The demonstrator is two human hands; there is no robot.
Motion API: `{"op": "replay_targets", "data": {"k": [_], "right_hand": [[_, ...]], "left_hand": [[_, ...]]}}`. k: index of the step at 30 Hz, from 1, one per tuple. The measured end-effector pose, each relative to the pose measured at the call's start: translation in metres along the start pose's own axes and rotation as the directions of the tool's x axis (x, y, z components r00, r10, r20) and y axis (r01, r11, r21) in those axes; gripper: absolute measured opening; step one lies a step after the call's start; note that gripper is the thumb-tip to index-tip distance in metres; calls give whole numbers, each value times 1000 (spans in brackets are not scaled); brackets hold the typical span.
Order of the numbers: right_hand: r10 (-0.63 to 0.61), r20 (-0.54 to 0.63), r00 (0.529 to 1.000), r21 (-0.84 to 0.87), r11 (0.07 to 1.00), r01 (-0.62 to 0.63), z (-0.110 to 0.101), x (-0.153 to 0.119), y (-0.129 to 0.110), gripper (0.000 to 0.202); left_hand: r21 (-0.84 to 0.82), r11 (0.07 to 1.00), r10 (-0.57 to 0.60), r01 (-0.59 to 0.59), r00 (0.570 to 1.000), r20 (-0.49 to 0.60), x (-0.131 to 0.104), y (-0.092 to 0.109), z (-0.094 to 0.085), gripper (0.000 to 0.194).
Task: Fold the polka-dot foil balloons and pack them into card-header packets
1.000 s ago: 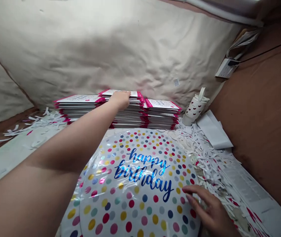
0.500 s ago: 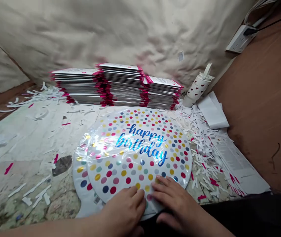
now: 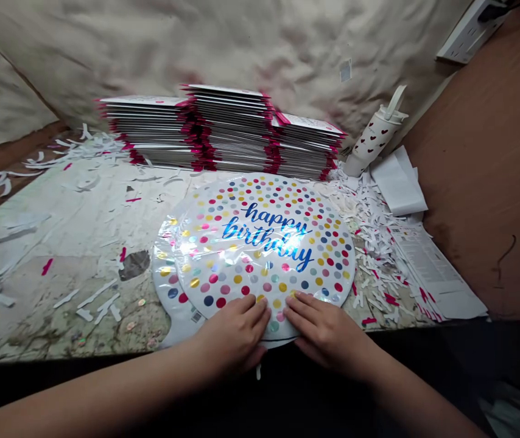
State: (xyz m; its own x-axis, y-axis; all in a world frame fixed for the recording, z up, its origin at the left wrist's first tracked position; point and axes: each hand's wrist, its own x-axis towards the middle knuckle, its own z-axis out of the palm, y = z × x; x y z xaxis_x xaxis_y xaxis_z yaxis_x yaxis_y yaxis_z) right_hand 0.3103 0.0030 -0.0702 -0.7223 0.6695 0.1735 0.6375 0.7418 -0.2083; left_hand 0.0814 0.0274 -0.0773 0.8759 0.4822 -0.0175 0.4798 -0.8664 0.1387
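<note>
A flat foil balloon (image 3: 242, 261), white with coloured dots and blue "happy birthday" lettering, lies on the worktop. Under its left side, a second dotted foil balloon (image 3: 168, 292) sticks out. My left hand (image 3: 237, 325) is closed on the near edge, fingers together on top and thumb low at the rim. To its right, my right hand (image 3: 326, 328) holds the same edge, its fingers on the dots and its thumb below the rim. A small white strip hangs below the edge between the hands. The undersides of both hands are hidden.
Three stacks of white-and-pink flat packets (image 3: 232, 131) stand behind the balloons. A white tumbler with hearts (image 3: 374, 140) leans at the back right, by folded white paper (image 3: 399, 182). Paper scraps (image 3: 379, 243) litter the worktop (image 3: 86, 213). Printed sheets (image 3: 433, 271) lie at the right.
The view has tilted down and shows more of the near table edge. My right hand's fingers have drawn closer together on the balloon's near edge, and my left hand stays there.
</note>
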Motion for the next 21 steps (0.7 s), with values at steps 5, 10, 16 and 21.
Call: {"op": "replay_targets", "data": {"k": [5, 10, 16, 21], "right_hand": [[-34, -35, 999, 64, 997, 36, -1, -2, -4, 31], [241, -51, 969, 362, 909, -207, -4, 0, -3, 21], [455, 133, 881, 583, 683, -440, -11, 11, 1, 9], [410, 215, 886, 536, 709, -458, -14, 35, 0, 12]], "left_hand": [[-76, 997, 32, -30, 999, 27, 2, 1, -11, 43], [-232, 971, -49, 53, 999, 20, -2, 4, -23, 24], [-361, 914, -181, 186, 982, 48, 4, 0, -32, 20], [-336, 878, -324, 342, 940, 110, 16, -12, -46, 14]]}}
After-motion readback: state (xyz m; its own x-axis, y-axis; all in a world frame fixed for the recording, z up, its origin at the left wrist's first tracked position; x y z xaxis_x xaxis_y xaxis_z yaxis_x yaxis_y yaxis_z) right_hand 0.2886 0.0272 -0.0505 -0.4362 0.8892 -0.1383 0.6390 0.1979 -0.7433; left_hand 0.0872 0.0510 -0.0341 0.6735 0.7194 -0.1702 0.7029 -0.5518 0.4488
